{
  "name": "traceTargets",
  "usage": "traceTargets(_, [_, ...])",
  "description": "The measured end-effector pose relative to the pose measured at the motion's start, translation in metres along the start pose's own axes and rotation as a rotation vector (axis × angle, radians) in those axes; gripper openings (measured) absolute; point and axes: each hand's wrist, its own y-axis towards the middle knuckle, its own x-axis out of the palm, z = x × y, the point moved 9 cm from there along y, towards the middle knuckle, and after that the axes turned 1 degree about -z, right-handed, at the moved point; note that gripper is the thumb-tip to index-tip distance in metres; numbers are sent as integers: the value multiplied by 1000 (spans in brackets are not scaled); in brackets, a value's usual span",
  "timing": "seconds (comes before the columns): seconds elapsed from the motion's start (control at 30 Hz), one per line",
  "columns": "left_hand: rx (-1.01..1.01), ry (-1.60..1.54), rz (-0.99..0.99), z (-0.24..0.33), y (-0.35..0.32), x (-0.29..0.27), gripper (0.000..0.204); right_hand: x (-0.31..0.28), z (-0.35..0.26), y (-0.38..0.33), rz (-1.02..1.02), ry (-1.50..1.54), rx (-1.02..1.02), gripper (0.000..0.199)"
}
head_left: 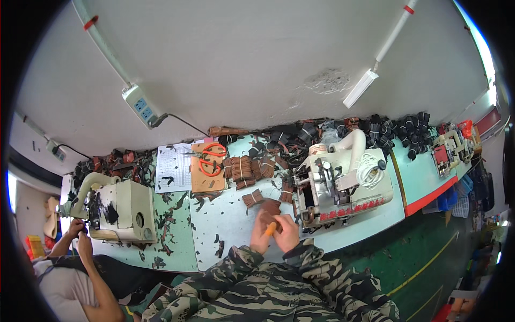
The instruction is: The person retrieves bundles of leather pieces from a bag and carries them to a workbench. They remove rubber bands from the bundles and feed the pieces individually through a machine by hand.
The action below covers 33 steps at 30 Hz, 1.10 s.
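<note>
Holding a small brown leather piece [270, 212] at the near table [225, 214] edge, just before the sewing machine [335, 185]: left hand [261, 235] pinching an orange tool [270, 229], right hand [287, 232] closed on the piece's edge. Probably light, thin, floppy; best gripped flat by an edge. Farther back, a white printed sheet [173, 167] beside brown card under orange scissors [209, 157], bundled brown strips [242, 170] alongside.
</note>
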Motion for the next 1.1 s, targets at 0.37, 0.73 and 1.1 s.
traceTargets(0.37, [-279,505,-324,86,9,127,29,-136,39,11,-258,436,404,39])
traceTargets(0.73, [165,1170,-280,110,11,175,28,-152,44,13,-360,244,93,52])
traceTargets(1.1, [117,1291,-299,126,15,175,25,-153,30,12,-470,65,30,61])
